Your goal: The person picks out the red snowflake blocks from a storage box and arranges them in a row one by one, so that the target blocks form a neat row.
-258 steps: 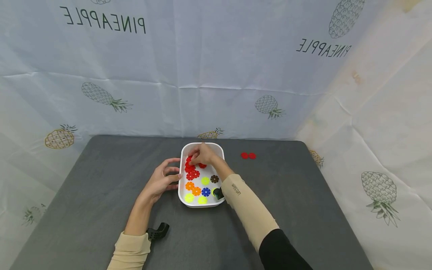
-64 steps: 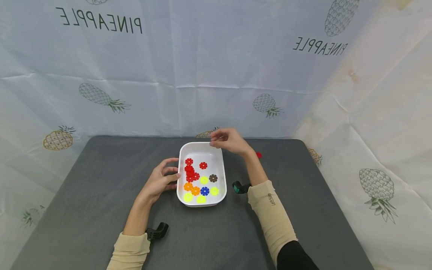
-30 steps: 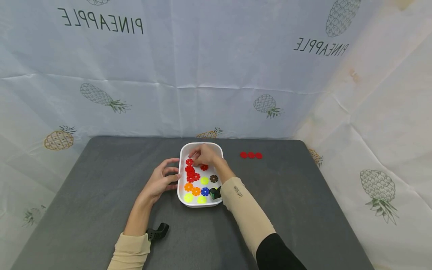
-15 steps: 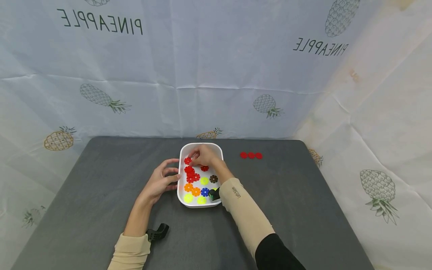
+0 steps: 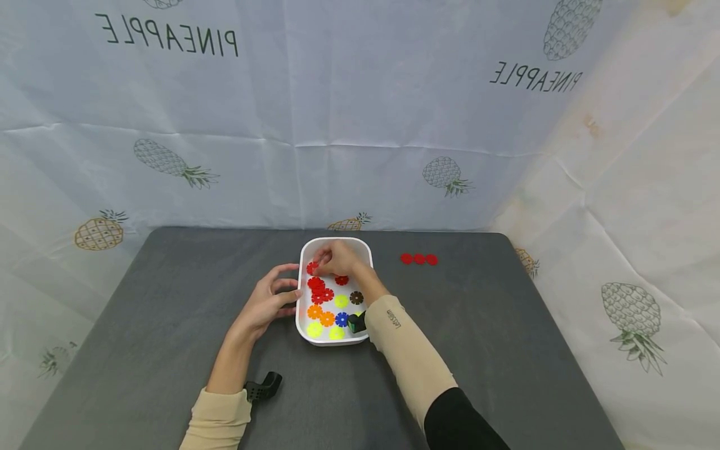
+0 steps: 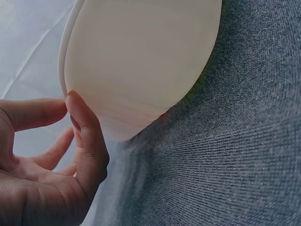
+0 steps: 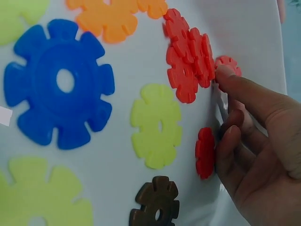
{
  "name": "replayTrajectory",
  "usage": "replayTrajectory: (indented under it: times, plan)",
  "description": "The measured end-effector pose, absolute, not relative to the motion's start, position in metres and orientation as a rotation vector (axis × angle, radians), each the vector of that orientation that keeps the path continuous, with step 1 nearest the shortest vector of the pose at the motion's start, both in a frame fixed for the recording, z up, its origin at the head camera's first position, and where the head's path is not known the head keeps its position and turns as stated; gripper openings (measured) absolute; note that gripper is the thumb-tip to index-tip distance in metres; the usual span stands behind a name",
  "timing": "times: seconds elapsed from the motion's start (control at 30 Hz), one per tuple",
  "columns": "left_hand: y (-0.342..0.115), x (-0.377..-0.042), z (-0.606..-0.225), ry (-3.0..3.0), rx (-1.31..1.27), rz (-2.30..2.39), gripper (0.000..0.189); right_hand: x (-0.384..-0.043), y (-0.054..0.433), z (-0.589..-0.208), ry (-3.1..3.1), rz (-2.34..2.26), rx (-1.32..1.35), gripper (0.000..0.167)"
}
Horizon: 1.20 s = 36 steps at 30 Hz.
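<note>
A white tray (image 5: pixel 364 337) holds plastic snowflake discs of several colours. My left hand (image 5: pixel 269 300) holds its left side, and in the left wrist view thumb and finger meet at the tray rim (image 6: pixel 64 56). My right hand (image 5: pixel 341 257) reaches into the far part of the tray, thumb and fingers curled at a red snowflake disc (image 5: pixel 312 267) near the far left wall. In the right wrist view a fingertip partly covers that red disc (image 7: pixel 231 63). Another red snowflake disc (image 7: pixel 205 153) lies beside the curled lower fingers. A heap of red discs (image 7: pixel 186 54) lies close by.
Also in the tray are a blue disc (image 7: pixel 59 84), a brown disc (image 7: pixel 157 205), and orange discs (image 5: pixel 326 319) and yellow discs (image 5: pixel 315 329). Three red discs (image 5: pixel 419 259) lie in a row right of the tray on the grey table (image 5: pixel 478 350). A patterned curtain (image 5: pixel 360 175) hangs behind.
One more red disc has joined the row on the table. My right hand went from above the tray's far edge back inside, and the far red disc has shifted slightly left. My left hand stays.
</note>
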<state>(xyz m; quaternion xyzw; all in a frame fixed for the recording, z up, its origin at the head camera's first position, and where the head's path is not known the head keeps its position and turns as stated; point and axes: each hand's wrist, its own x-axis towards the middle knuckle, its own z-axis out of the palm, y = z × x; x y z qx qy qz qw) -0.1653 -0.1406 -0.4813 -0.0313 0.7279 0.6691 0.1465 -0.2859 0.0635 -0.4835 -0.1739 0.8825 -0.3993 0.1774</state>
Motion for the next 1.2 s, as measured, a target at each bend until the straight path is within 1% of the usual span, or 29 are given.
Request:
replayTrajectory:
  times: [0.13,0.57,0.7,0.87,1.2]
  plan:
    - [-0.141,-0.165,-0.481,2.091,-0.085,1.931,0.064,-0.287,0.066,-0.482,2.467,-1.124,-0.495,0.013]
    - [-0.141,-0.166,-0.481,2.089,-0.099,1.926,0.064,-0.292,0.077,-0.460,2.378,-1.252,-0.560,0.019]
    - [-0.141,-0.166,-0.481,2.092,-0.097,1.926,0.064,-0.295,0.084,-0.450,2.385,-1.310,-0.573,0.018]
    - [-0.141,-0.165,-0.481,2.097,-0.101,1.921,0.064,-0.296,0.097,-0.436,2.373,-1.405,-0.606,0.015]
    - [-0.142,-0.164,-0.481,2.090,-0.080,1.939,0.064,-0.297,0.137,-0.419,2.434,-1.523,-0.538,0.017]
